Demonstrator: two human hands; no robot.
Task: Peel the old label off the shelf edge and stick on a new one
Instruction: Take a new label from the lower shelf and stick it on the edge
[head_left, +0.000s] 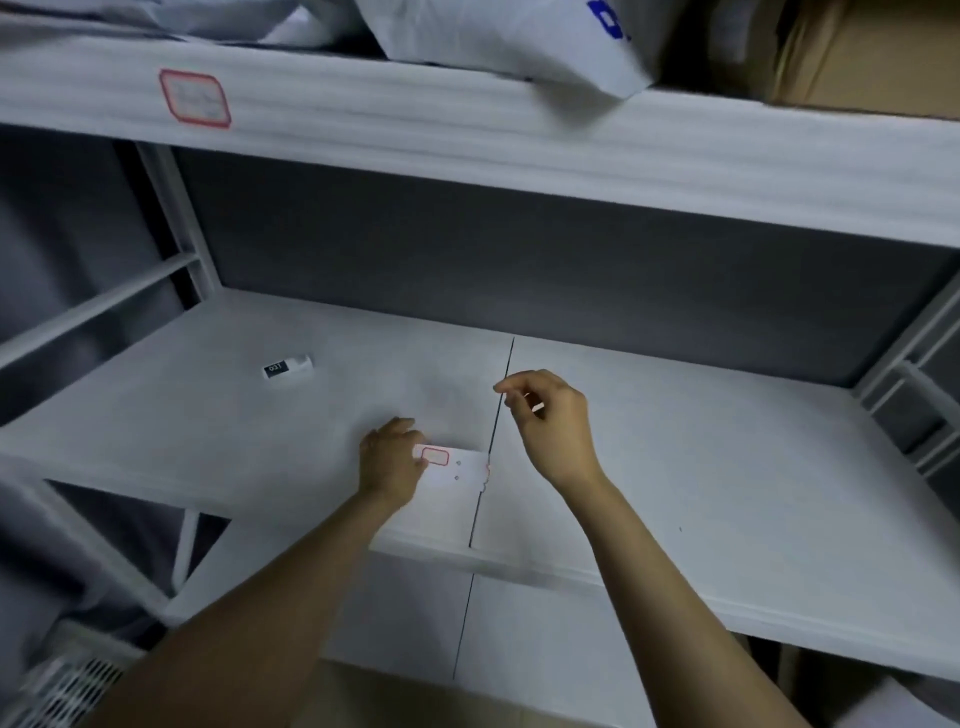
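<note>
Both forearms reach in from 6 o'clock over the white shelf (727, 467). Left grip (389, 457) pinches the label sheet (462, 473) at centre. Right grip (553, 421), at its 2 o'clock, hovers with fingers curled; around what, I cannot tell. Red-bordered old label (195, 98) sits on the upper shelf edge (467, 135) at 11 o'clock.

Left hand (392, 457) pinches label sheet (457, 475), which covers the board just right of its fingers. Small white tube (288, 367) lies beyond-left, well apart. Right of right hand (553, 431) fingers: open shelf board (727, 467). Upper shelf edge (519, 135) overhead; dark back panel (519, 260) closes the far side.
</note>
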